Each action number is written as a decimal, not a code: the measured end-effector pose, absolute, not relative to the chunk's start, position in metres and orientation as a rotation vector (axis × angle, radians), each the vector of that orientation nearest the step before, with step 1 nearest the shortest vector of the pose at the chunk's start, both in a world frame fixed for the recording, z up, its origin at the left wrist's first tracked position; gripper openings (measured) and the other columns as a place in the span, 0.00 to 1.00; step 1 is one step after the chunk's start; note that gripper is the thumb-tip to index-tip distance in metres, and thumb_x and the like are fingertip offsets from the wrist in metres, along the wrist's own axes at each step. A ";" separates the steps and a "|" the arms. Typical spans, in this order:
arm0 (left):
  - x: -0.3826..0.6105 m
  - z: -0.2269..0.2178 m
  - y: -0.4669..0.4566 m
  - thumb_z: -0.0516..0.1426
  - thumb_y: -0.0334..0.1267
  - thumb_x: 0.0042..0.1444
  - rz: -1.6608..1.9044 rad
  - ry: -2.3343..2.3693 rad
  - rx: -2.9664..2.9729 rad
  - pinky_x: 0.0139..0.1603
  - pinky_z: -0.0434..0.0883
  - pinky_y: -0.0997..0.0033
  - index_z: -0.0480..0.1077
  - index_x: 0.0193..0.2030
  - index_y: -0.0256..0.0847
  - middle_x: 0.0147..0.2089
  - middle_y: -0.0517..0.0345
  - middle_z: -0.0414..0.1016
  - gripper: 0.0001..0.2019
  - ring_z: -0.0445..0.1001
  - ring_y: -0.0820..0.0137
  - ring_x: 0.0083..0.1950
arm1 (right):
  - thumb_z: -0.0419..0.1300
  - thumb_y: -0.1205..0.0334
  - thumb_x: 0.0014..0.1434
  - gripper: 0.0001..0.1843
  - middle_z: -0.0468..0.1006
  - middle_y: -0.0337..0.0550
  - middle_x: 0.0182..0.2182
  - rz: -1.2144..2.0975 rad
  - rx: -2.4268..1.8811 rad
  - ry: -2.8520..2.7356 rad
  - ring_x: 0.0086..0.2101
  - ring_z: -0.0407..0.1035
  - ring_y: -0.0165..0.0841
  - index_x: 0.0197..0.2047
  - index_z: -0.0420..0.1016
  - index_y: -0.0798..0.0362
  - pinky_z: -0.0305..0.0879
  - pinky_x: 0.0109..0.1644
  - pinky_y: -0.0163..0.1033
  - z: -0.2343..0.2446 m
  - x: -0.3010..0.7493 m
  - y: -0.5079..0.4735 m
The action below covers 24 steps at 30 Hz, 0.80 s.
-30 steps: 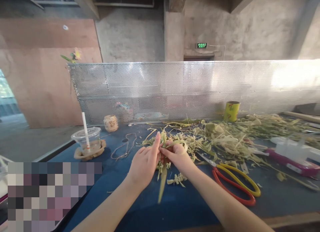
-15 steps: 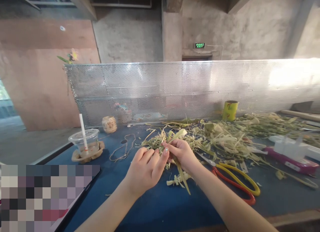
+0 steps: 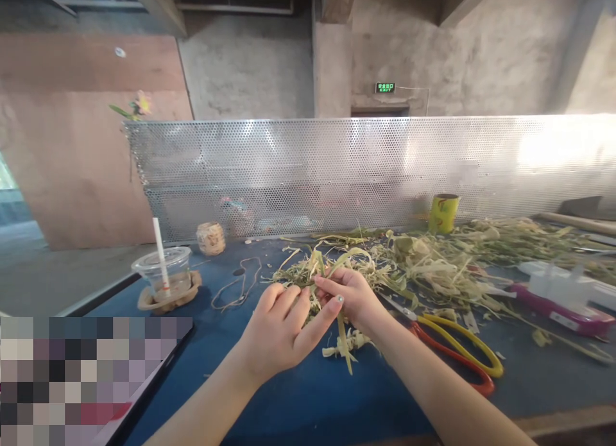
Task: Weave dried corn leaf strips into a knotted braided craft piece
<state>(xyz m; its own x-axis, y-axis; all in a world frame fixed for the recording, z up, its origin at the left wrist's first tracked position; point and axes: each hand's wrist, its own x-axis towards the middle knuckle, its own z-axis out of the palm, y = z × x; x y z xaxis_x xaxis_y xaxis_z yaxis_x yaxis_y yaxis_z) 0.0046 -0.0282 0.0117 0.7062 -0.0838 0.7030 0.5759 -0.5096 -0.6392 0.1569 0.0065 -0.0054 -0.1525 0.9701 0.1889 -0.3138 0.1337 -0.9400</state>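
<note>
My right hand [image 3: 353, 297] is pinched on a narrow green leaf strip [image 3: 344, 343], whose lower end hangs toward the blue table [image 3: 298, 401] and whose upper part loops above the fingers. My left hand [image 3: 283, 327] is beside it, fingers curled, thumb stretched across to touch the same strip near the right fingertips. Both hands hover just in front of a heap of pale shredded leaves [image 3: 423, 263].
Red-and-yellow-handled scissors [image 3: 457, 356] lie right of my right arm. A clear cup with a straw [image 3: 166, 276] stands at the left on a woven coaster, a loop of twine [image 3: 238, 285] beside it. A yellow roll [image 3: 443, 213] and a perforated metal screen [image 3: 337, 170] sit behind.
The leaf strip has swung from hanging left-of-centre to pointing down under my right hand. My left hand dropped lower and its thumb now reaches across to the strip.
</note>
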 end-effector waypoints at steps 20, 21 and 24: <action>0.009 0.001 -0.022 0.54 0.36 0.53 -2.063 -1.367 -2.776 0.39 0.72 0.65 0.30 0.65 0.45 0.36 0.57 0.72 0.40 0.74 0.67 0.38 | 0.63 0.48 0.43 0.19 0.65 0.33 0.17 1.433 -0.691 -1.272 0.17 0.57 0.21 0.30 0.73 0.56 0.51 0.19 0.29 0.002 0.162 -0.001; 0.009 0.001 -0.021 0.55 0.35 0.53 -2.100 -1.368 -2.782 0.39 0.72 0.64 0.30 0.65 0.45 0.36 0.57 0.72 0.41 0.74 0.67 0.38 | 0.63 0.48 0.43 0.19 0.66 0.34 0.17 1.453 -0.698 -1.269 0.18 0.57 0.22 0.31 0.73 0.56 0.51 0.20 0.29 0.003 0.163 -0.002; 0.008 0.001 -0.021 0.56 0.33 0.51 -2.219 -1.318 -2.754 0.37 0.73 0.66 0.30 0.64 0.48 0.37 0.58 0.71 0.43 0.75 0.68 0.36 | 0.65 0.52 0.43 0.16 0.66 0.34 0.17 1.509 -0.692 -1.242 0.19 0.59 0.22 0.31 0.72 0.55 0.53 0.22 0.29 0.002 0.165 -0.002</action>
<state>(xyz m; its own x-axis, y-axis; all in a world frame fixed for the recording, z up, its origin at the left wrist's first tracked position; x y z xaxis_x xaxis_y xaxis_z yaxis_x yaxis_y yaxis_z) 0.0083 -0.0211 0.0010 0.1550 0.8080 0.5685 0.1125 -0.5861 0.8024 0.1651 -0.0021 0.0025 -0.3166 0.9342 0.1646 -0.3415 0.0496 -0.9386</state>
